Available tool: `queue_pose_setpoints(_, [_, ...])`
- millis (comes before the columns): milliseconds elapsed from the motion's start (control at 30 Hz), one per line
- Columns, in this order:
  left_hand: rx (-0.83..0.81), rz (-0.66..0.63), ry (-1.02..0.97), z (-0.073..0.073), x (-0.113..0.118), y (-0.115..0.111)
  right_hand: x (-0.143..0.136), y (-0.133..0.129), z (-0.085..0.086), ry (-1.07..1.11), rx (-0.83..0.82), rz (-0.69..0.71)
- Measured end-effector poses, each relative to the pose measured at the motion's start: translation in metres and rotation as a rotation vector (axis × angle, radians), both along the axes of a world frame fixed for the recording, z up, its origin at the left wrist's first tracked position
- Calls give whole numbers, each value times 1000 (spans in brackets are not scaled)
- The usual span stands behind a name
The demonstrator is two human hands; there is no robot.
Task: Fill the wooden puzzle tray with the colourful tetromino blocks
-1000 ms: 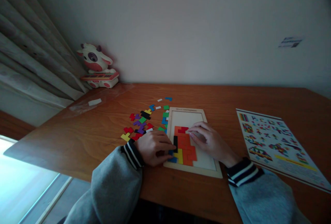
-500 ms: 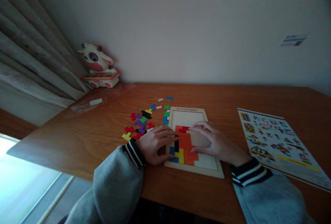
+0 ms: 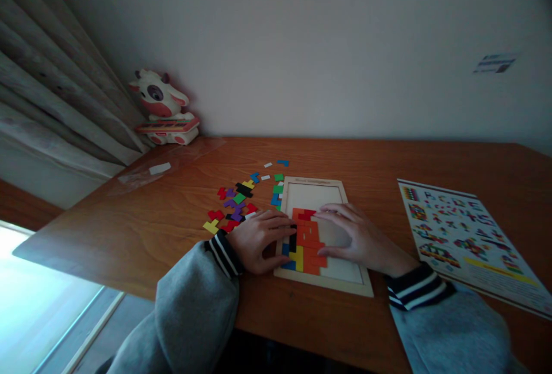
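Observation:
A pale wooden puzzle board (image 3: 345,290) lies tilted slightly on the table, partly filled with flat coloured pieces. My left hand (image 3: 261,240) rests over its left edge, fingers stretched toward the black piece (image 3: 292,243) and thumb by the blue piece (image 3: 290,266). From the right, my right hand (image 3: 357,236) reaches over the tray with thumb and fingers apart. Its thumb touches the edge of the orange pieces (image 3: 311,253), while its fingertips are beside a red piece (image 3: 305,214). A yellow piece (image 3: 299,259) sits between the blue and orange ones. Neither hand lifts anything.
Loose coloured pieces (image 3: 236,204) are scattered left of the board. A printed pattern sheet (image 3: 470,236) lies at the right. Clear plastic wrap (image 3: 129,181) and a cow toy with a keyboard (image 3: 166,112) are at the back left, near a curtain (image 3: 56,86).
The lower orange pieces have shifted slightly left against the yellow piece, with my right thumb following. My left hand has stayed nearly still.

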State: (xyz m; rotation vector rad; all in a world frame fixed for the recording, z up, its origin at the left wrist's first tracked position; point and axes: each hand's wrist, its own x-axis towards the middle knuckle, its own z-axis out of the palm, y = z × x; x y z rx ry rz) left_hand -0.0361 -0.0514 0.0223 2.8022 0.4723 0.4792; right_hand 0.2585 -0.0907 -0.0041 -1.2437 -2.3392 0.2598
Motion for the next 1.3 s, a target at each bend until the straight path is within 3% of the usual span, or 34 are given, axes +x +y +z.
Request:
queue_pose_setpoints(333, [4, 24, 5, -3, 1, 1, -5, 0, -2, -22, -2, 99])
queue_pose_setpoints(733, [57, 31, -2, -4, 2, 1, -7, 0, -3, -11, 0, 94])
queue_pose_setpoints(833, [147, 241, -78, -8, 1, 8, -8, 0, -1, 33, 22, 85])
queue_pose_setpoints(933, [259, 606, -140, -15, -7, 24, -10, -1, 0, 81, 37, 57])
queue_pose_setpoints(1000, [290, 830, -73, -19, -16, 37, -10, -1, 0, 99, 42, 44])
queue_pose_setpoints(1067, [257, 976, 31, -20, -24, 47, -10, -1, -1, 106, 43, 30])
queue_pose_setpoints(1200, [142, 1047, 153, -18, -34, 59, -9, 0, -2, 107, 46, 22])
queue_pose_setpoints(1300, [117, 1043, 129, -18, -36, 61, -8, 0, -3, 100, 50, 20])
